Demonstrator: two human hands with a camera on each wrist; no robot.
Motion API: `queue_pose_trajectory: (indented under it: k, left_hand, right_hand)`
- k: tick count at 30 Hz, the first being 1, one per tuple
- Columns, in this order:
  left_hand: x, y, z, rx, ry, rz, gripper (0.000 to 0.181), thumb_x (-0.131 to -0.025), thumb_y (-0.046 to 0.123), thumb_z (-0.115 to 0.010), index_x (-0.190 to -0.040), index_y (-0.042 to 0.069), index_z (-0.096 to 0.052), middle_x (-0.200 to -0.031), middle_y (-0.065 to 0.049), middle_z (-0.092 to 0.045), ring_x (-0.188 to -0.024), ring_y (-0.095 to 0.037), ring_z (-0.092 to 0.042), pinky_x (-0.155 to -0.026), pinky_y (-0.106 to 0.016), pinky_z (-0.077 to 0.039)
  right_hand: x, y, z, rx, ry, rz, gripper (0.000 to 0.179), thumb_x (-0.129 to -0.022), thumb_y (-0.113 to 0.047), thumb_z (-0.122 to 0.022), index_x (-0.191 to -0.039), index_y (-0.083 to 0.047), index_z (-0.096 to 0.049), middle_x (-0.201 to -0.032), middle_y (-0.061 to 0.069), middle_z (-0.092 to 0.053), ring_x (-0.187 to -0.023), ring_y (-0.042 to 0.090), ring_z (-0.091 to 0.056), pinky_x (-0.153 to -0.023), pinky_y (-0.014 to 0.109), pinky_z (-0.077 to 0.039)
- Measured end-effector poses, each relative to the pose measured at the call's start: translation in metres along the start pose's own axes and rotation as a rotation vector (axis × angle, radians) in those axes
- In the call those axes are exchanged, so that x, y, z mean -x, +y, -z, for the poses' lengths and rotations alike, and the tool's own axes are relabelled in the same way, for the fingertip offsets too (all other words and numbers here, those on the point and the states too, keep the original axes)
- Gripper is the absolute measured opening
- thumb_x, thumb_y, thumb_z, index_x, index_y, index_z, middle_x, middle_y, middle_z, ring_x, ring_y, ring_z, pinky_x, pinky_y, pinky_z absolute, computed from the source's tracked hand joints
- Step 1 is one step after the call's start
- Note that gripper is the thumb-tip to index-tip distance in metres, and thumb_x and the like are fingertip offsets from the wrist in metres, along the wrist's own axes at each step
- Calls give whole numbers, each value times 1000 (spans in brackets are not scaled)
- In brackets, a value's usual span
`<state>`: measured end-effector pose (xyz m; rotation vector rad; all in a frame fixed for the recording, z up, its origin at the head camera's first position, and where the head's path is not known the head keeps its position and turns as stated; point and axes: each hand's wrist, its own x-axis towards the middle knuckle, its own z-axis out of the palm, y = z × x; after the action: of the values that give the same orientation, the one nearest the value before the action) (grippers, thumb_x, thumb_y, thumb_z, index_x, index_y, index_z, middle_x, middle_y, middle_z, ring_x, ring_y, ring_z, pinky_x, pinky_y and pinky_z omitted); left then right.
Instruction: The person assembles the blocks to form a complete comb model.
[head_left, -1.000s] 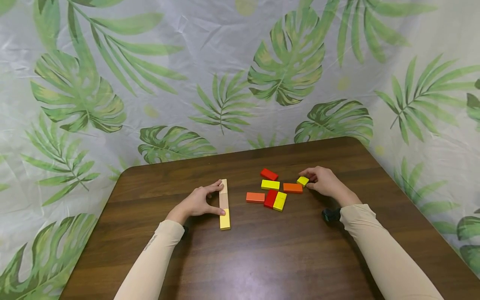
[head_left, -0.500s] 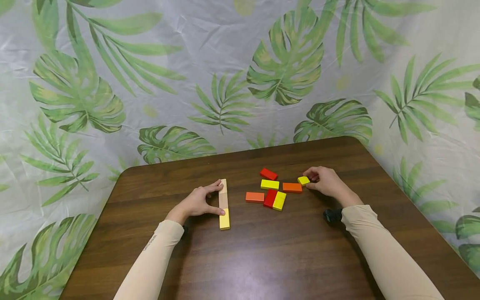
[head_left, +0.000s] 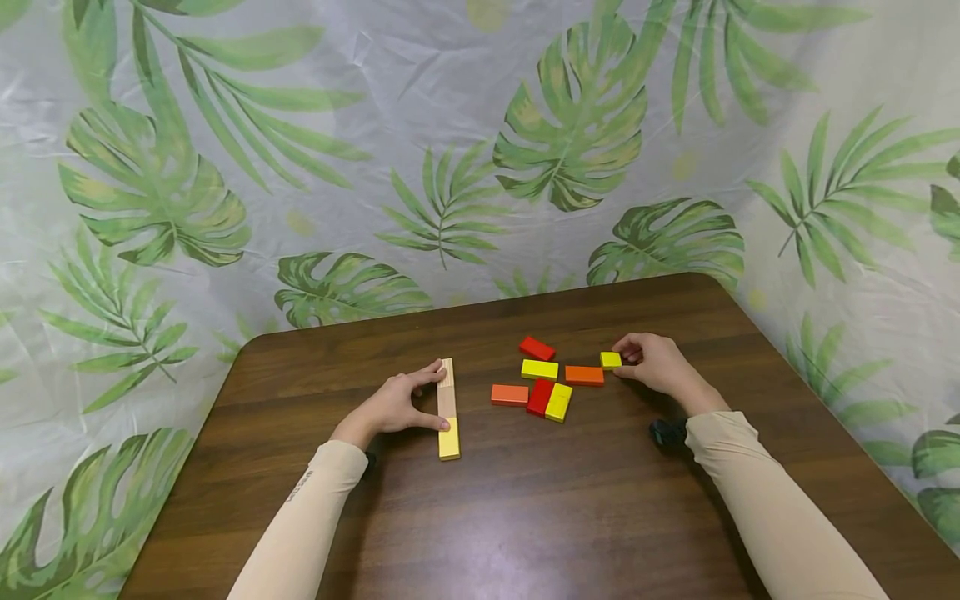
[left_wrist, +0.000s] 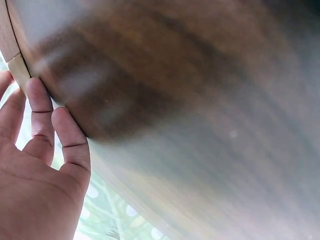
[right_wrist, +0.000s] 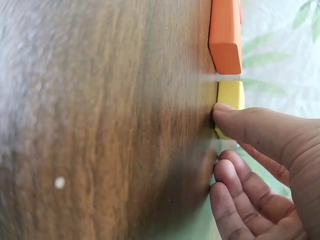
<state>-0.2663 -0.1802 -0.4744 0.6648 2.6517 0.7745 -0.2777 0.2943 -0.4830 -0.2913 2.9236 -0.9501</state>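
In the head view, a straight row of wooden blocks (head_left: 447, 402) lies on the table, pale and tan at the far part, with a light yellow block (head_left: 449, 446) at the near end. My left hand (head_left: 393, 402) rests on this row from the left, thumb on the yellow end and fingertips at the far part. My right hand (head_left: 657, 363) pinches a small bright yellow block (head_left: 611, 360) at its right side. In the right wrist view the thumb presses against this yellow block (right_wrist: 231, 94), low at the table surface, beside an orange block (right_wrist: 225, 40).
Between the hands lie several flat blocks: a dark red one (head_left: 537, 347), a yellow one (head_left: 540, 369), an orange one (head_left: 584, 376) and a coral one (head_left: 510, 395). A red block (head_left: 540, 397) touches a yellow block (head_left: 558, 402). A leaf-print cloth (head_left: 450, 167) hangs behind the brown table (head_left: 510, 517).
My right hand has shifted slightly right and turned the small yellow block, which now lies squarer beside the orange one. My left hand and the wooden row stay in place.
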Motion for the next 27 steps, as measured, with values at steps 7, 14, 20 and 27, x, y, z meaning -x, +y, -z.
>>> queue_pose_trajectory:
  k: [7, 14, 20, 27]
  left_hand:
    - [0, 1, -1, 0, -4, 0, 97, -85, 46, -92, -165, 17, -46, -179, 0, -28, -141, -40, -58, -123, -59, -40]
    - [-1, -1, -2, -14, -4, -4, 98, -85, 47, -91, -166, 17, -44, -179, -2, -27, -141, -41, -57, -122, -59, -41]
    - [0, 0, -1, 8, -3, -2, 98, -84, 46, -92, -165, 17, -45, -179, -1, -27, -143, -41, -57, -123, -59, -40]
    - [-1, -2, -1, 0, -6, 6, 98, -85, 45, -92, -166, 18, -45, -180, 2, -26, -143, -40, -56, -123, -57, -40]
  right_hand:
    - [3, 3, 1, -6, 25, -9, 32, -93, -16, -84, -116, 3, -73, -103, 18, -72, -96, 30, -65, -92, 48, -56]
    - [4, 7, 2, -7, 38, -17, 32, -91, -16, -85, -114, 2, -72, -101, 17, -72, -94, 28, -65, -89, 45, -55]
    - [6, 6, 3, -6, 42, -2, 36, -91, -16, -86, -118, 4, -72, -104, 20, -72, -95, 31, -67, -91, 50, -57]
    - [9, 4, 3, -30, 38, 16, 38, -92, -10, -84, -125, 6, -72, -115, 25, -73, -98, 33, -69, -96, 54, -58]
